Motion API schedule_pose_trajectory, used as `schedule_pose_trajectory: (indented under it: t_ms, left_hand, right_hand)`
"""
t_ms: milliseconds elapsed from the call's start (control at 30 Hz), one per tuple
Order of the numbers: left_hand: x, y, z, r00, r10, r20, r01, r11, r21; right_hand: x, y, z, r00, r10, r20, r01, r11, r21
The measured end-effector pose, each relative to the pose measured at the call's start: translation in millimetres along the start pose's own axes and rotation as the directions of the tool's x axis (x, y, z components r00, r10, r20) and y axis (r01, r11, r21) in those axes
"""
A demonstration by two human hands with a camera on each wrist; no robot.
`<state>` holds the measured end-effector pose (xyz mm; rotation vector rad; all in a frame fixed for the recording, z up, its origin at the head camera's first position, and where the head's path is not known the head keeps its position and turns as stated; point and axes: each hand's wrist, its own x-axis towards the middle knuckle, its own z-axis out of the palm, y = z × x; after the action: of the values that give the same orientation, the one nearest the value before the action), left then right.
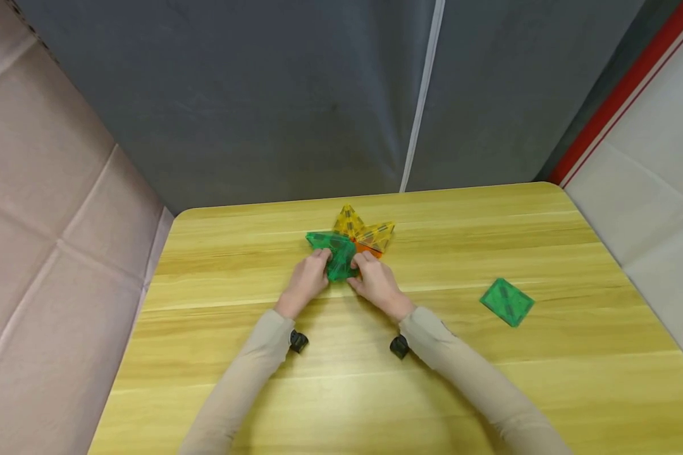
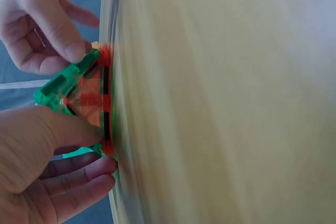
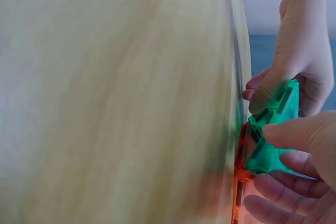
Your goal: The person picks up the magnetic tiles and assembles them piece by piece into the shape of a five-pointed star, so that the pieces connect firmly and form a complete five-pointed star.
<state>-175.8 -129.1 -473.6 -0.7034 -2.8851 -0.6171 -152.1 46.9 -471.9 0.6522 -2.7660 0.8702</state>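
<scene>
Both hands are at a small structure of translucent magnetic tiles on the table. My left hand (image 1: 309,277) pinches the left part of the green magnetic tiles (image 1: 341,253), its thumb in front. From the other side my right hand (image 1: 375,282) grips them between thumb and curled fingers. In the left wrist view an orange triangular tile (image 2: 88,95) stands between two slanted green edges. Behind the green tiles, two yellow pointed pieces (image 1: 348,222) stick up and out, with orange (image 1: 371,250) below them. The fingers hide part of the green tiles.
A loose green square tile (image 1: 507,302) lies flat to the right on the wooden table (image 1: 341,392). A grey partition (image 1: 262,114) rises along the far edge. Padded pale panels (image 1: 45,253) flank the left side, and a white wall (image 1: 654,158) the right.
</scene>
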Motion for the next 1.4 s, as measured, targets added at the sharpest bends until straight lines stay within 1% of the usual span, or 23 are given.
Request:
schedule_pose_trajectory:
  t_ms: [100,333,467,600,767,833,967,1133,1200,1300,1367,1400]
  left_hand:
    - [0.8,-2.4,-0.4,1.000,-0.010,0.009,0.010,1.000,-0.006]
    - [0.4,-2.7,-4.2,0.999,-0.025,0.038,0.027,0.998,-0.052]
    - [-1.1,-4.0,-5.2,0.997,-0.058,0.058,0.065,0.990,-0.128]
    - [-2.2,-7.0,-4.6,0.994,-0.092,0.062,0.104,0.968,-0.229]
    - [-1.2,-12.0,-3.8,0.990,-0.126,0.065,0.141,0.930,-0.339]
    - [-0.5,-14.2,-3.9,0.989,-0.135,0.060,0.148,0.916,-0.372]
    - [1.0,-18.2,-5.8,0.990,-0.136,0.047,0.143,0.893,-0.427]
    - [2.5,-21.2,-9.8,0.984,-0.165,0.071,0.179,0.856,-0.485]
    - [2.4,-20.8,-11.3,0.981,-0.180,0.069,0.190,0.849,-0.493]
    - [1.0,-15.4,-14.3,0.973,-0.227,0.043,0.218,0.841,-0.496]
    - [1.0,-8.4,-17.4,0.966,-0.258,-0.002,0.224,0.844,-0.488]
    - [1.3,-3.8,-19.3,0.962,-0.272,-0.037,0.222,0.849,-0.480]
  right_hand:
    - [0.4,0.2,-2.0,1.000,0.015,0.024,-0.015,1.000,0.002]
    - [-1.6,6.2,-3.0,0.999,0.024,0.041,-0.025,0.999,0.031]
    - [-3.3,8.8,-3.2,0.998,0.026,0.051,-0.029,0.998,0.056]
    - [-3.1,10.0,-2.6,0.998,0.027,0.052,-0.031,0.996,0.082]
    - [-1.7,9.9,-1.8,0.999,0.025,0.034,-0.029,0.992,0.119]
    - [-1.3,9.3,-1.5,0.999,0.019,0.027,-0.022,0.992,0.124]
    - [-0.2,7.4,-1.1,1.000,0.017,0.025,-0.020,0.992,0.121]
    - [1.2,6.1,-1.3,0.999,0.023,0.043,-0.029,0.990,0.135]
    - [1.1,7.2,-2.9,0.997,0.019,0.072,-0.031,0.987,0.161]
    - [-2.6,12.0,-10.6,0.993,0.007,0.118,-0.032,0.978,0.207]
    - [-7.6,17.4,-20.4,0.990,0.022,0.136,-0.054,0.971,0.233]
    - [-10.9,20.6,-26.1,0.991,0.033,0.133,-0.065,0.969,0.240]
